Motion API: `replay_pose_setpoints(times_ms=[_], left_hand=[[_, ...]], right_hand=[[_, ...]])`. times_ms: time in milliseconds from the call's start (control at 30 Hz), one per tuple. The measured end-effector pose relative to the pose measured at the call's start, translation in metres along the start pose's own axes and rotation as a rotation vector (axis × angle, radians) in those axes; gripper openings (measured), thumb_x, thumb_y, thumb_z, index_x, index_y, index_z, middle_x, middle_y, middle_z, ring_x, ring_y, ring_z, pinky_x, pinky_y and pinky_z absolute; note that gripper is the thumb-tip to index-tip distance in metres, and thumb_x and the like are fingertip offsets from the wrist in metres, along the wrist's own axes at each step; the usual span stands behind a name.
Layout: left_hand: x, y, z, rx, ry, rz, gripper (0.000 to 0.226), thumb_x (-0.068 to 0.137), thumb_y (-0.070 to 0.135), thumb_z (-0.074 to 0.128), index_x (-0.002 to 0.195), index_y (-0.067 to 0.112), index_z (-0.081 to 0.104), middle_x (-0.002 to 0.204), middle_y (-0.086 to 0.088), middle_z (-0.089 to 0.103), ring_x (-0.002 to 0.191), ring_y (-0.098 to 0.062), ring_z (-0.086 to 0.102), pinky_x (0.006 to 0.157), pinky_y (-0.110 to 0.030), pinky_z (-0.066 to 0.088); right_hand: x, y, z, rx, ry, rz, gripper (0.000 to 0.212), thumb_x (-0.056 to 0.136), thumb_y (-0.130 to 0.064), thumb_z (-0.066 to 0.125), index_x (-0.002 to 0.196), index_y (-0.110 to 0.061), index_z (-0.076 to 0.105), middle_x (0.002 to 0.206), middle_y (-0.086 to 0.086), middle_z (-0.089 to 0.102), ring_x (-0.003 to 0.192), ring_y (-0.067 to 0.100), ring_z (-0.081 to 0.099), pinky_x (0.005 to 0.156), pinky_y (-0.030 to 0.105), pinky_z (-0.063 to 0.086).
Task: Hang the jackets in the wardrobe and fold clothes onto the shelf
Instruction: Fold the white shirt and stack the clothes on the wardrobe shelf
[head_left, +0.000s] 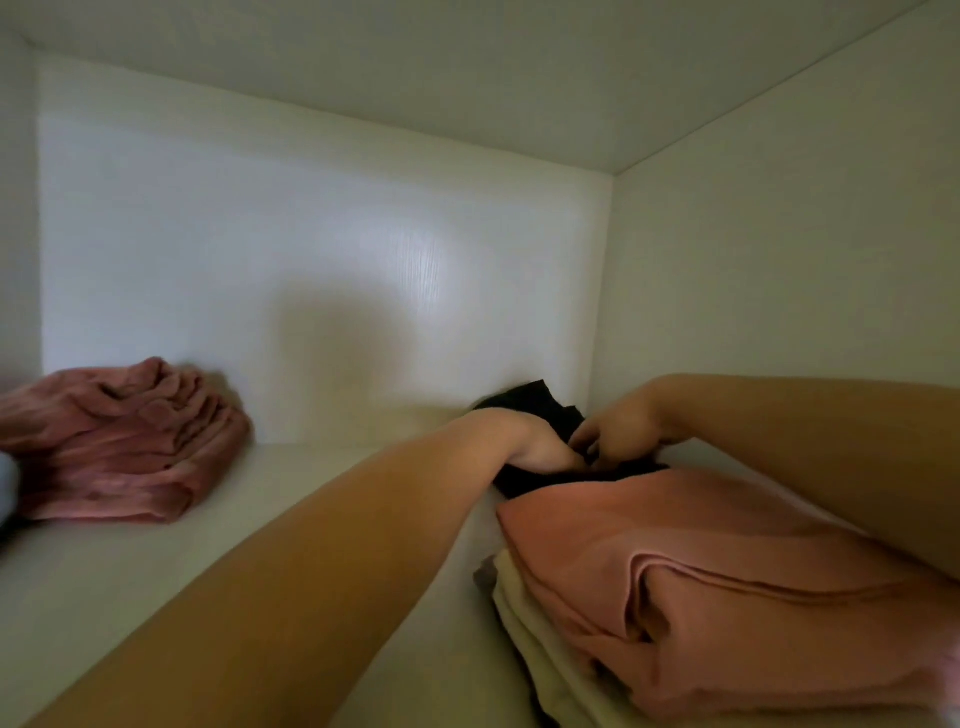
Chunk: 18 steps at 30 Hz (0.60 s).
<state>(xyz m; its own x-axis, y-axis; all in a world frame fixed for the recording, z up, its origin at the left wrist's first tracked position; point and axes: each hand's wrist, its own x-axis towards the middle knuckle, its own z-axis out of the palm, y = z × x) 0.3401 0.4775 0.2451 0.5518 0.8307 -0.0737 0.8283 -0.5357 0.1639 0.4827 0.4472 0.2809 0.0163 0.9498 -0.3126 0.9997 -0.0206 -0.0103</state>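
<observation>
Nearest the camera, in front of the black garment (540, 402), a folded pink cloth (727, 571) lies on top of folded cream clothes (535, 623), the stack sitting on the white shelf (311, 519). Both bare forearms reach past this stack toward the black garment, which lies behind it in the far right corner of the wardrobe compartment. The left hand (540, 449) bends down at the wrist, its fingers curled into the black fabric. The right hand (618, 428), just beside it, pinches the same fabric with curled fingers. Well to the left of the black garment, a rumpled pink pile (119, 447) rests on the shelf against the back panel (311, 260). That panel is white and wood-grained and carries a soft shadow. A plain side wall (779, 286) stands right of the black garment.
</observation>
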Motion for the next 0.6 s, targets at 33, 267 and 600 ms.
replay_pose_setpoints(times_ms=[33,267,600], left_hand=[[-0.006,-0.008,-0.002,0.011,0.007,-0.023,0.074,0.08,0.076,0.046,0.134,0.028,0.061,0.138,0.001,0.059,0.124,-0.023,0.056,0.109,-0.044,0.041],[-0.055,-0.068,-0.015,0.039,0.071,-0.202,0.069,0.092,0.062,0.054,0.146,0.019,0.049,0.146,-0.005,0.05,0.123,-0.031,0.056,0.081,-0.038,0.056],[-0.111,-0.15,-0.032,0.193,0.251,-0.249,0.038,0.093,0.015,0.053,0.129,0.016,0.066,0.131,-0.007,0.063,0.12,-0.029,0.06,0.102,-0.039,0.049]], right_hand=[[0.0,-0.01,-0.001,0.017,-0.015,-0.018,0.047,0.095,-0.006,0.055,0.135,-0.03,0.057,0.14,0.001,0.056,0.128,0.026,0.056,0.106,0.049,0.049],[-0.004,-0.077,-0.001,0.011,-0.052,-0.175,0.051,0.1,-0.012,0.054,0.145,-0.035,0.046,0.154,-0.006,0.041,0.14,0.019,0.041,0.115,0.043,0.039],[-0.021,-0.134,0.01,-0.301,0.099,-0.297,0.057,0.105,-0.021,0.049,0.157,-0.033,0.027,0.15,0.004,0.041,0.114,0.02,0.05,0.089,0.028,0.04]])
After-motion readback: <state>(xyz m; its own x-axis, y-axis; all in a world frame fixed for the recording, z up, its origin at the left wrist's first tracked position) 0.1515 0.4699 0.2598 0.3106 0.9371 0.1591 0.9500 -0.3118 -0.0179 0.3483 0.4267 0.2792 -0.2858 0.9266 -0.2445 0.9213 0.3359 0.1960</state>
